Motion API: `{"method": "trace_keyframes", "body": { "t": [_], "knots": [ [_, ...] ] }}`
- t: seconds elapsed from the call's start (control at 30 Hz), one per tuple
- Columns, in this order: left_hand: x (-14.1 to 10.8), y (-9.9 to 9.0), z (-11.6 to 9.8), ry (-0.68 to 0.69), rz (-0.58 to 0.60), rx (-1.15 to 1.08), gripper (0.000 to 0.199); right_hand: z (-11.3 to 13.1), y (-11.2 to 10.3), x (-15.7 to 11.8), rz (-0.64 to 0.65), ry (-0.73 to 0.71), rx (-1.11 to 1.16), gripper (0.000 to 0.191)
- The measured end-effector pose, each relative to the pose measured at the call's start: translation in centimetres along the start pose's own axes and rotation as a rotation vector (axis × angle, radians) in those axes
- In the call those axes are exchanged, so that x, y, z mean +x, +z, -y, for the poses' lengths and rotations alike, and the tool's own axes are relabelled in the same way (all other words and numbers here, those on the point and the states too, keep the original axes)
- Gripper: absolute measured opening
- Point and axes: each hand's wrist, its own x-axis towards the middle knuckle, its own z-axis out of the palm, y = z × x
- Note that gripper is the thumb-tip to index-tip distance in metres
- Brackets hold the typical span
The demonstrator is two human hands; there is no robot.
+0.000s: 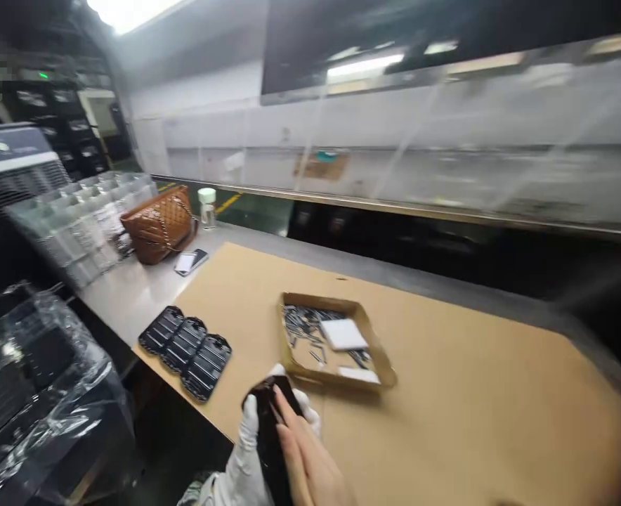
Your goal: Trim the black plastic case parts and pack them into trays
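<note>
In a white glove, my left hand is wrapped round a glossy black part near the table's front edge. My bare right hand lies over the same part, its fingertips pressed together on the upper face; anything small between them is too blurred to tell. Just beyond stands a shallow cardboard box holding many small dark pieces and white pads. Three black ribbed trays lie side by side to the left, at the board's edge.
A brown quilted bag, a phone and a lidded bottle stand at the back left. Clear divided bins are beside them. Plastic-wrapped black parts sit lower left. A tan board covers the table.
</note>
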Motion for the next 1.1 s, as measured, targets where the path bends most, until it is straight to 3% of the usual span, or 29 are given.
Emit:
{"method": "trace_keyframes", "body": {
  "t": [0.17, 0.27, 0.5, 0.9, 1.1],
  "knots": [
    [-0.3, -1.3, 0.1, -0.085, 0.029, -0.089, 0.051, 2.5, -1.4, 0.2, -0.068, -0.021, -0.037, 0.042],
    [-0.6, -1.7, 0.3, -0.103, 0.038, -0.117, 0.047, 3.2, -2.0, 0.1, -0.065, -0.015, -0.059, 0.042],
    [-1.0, -1.9, 0.6, -0.039, 0.04, -0.152, 0.048, 3.4, -2.1, -0.1, -0.031, -0.014, -0.071, 0.044],
    [-1.4, -2.3, 0.5, -0.068, 0.136, -0.146, 0.044, 3.3, -2.6, -0.2, 0.007, -0.011, -0.017, 0.043],
    [-1.3, -2.2, 0.6, -0.095, 0.178, -0.202, 0.042, 3.4, -2.1, -0.3, -0.036, -0.007, -0.066, 0.043]
  ]
}}
